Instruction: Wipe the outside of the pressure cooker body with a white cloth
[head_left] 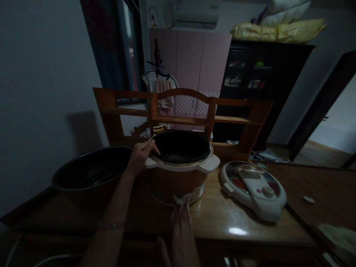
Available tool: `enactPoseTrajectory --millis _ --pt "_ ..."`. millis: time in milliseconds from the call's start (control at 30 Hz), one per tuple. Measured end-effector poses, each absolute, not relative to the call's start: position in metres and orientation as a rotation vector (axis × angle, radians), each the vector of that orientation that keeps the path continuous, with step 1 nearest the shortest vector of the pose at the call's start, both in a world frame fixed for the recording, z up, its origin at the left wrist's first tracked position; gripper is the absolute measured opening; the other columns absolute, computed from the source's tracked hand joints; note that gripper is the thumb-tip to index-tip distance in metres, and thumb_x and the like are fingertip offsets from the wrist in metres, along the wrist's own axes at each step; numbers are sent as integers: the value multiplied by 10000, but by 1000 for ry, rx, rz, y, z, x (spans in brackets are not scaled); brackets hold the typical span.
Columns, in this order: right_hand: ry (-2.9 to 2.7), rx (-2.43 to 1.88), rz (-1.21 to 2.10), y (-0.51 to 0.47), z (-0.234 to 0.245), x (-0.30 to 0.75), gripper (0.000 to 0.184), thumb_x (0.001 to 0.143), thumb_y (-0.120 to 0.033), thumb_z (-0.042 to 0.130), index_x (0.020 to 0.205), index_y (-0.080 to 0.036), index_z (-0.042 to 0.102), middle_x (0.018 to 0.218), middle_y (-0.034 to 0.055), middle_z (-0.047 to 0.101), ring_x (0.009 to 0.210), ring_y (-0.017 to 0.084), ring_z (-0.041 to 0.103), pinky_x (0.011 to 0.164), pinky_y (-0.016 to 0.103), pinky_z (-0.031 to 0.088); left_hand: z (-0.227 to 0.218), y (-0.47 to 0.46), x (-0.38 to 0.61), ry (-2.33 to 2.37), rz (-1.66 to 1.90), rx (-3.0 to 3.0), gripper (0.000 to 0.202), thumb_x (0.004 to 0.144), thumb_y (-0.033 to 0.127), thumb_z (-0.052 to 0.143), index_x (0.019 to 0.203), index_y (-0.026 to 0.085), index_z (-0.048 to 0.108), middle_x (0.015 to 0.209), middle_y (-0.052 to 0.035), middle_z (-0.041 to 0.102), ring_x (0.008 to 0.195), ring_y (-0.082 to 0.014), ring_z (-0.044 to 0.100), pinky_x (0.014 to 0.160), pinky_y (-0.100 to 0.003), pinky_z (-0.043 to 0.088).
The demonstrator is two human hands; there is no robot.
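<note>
No legible text anywhere. Small blue sticker [178, 4] on air conditioner [196, 14], top centre of frame: too dim and small to read.

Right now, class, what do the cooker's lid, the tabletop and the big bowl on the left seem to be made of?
Lid: glossy white plastic, by its moulded handle and smooth sheen. Tabletop: varnished wood, a brown surface with a bright glare spot. Bowl: probably dark metal, its thin rim catching light; the dim room leaves it open.
</note>
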State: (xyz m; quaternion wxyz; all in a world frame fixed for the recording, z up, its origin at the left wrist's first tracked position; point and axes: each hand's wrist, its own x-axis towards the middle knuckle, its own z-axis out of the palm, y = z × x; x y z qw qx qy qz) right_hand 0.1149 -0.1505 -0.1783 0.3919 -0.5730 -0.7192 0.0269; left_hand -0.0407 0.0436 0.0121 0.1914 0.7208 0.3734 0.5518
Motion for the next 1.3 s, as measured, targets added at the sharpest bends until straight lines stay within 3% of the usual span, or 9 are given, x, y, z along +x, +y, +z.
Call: enactPoseTrajectory --millis 200,400,533,767,967,1100,1300 --pt "-1682 -1386 153 -146 -204 123 852 957 -235 498 1581 -209 -81 1650 128 56 1493 375 136 1147 599 331 12 43 -40 1031 1555 2009 507 945 442 445 598 182 708 676 -26 672 679 -168 607 704 -313 425" --pt "-1501 -1429 379 -141 -221 146 711 978 -413 515 1578 -215 189 1626 97 210 1483 333 220 1176 535 311 14 42 -40 1037 1554 2037 504 946 433 438 601 183 707 651 -21 663 661 -165 594 695 -312 418" --pt "-1327 -1408 434 -133 -197 168 698 953 -485 532 1555 -232 283 1587 81 329 1481 305 251 1188 509 297 13 43 -41 1054 1541 2025 508 945 444 432 609 180 707 646 -23 660 646 -162 585 674 -311 415" --pt "-1115 -1228 669 -111 -117 184 755 873 -475 622 1536 -259 332 1479 48 504 1406 254 416 1114 402 420 13 44 -41 1042 1536 2041 519 947 440 433 589 180 705 674 -29 672 698 -170 610 716 -311 418" --pt "-1073 -1190 750 -115 -109 173 762 868 -497 615 1534 -250 338 1389 50 594 1335 246 507 1024 352 494 14 43 -41 1032 1533 2053 529 953 441 426 591 180 711 692 -30 673 716 -167 611 747 -306 412" --pt "-1017 -1163 824 -125 -122 165 719 919 -456 561 1551 -241 293 1469 62 516 1379 235 455 1103 376 424 13 44 -42 1043 1536 2051 528 952 455 426 607 179 715 684 -30 674 702 -167 607 729 -302 412" --pt "-1093 -1274 801 -135 -164 136 807 926 -366 541 1586 -200 106 1631 79 187 1501 250 150 1199 493 219 12 44 -41 1070 1539 2042 524 942 462 425 612 180 719 679 -37 679 696 -178 612 717 -304 430"
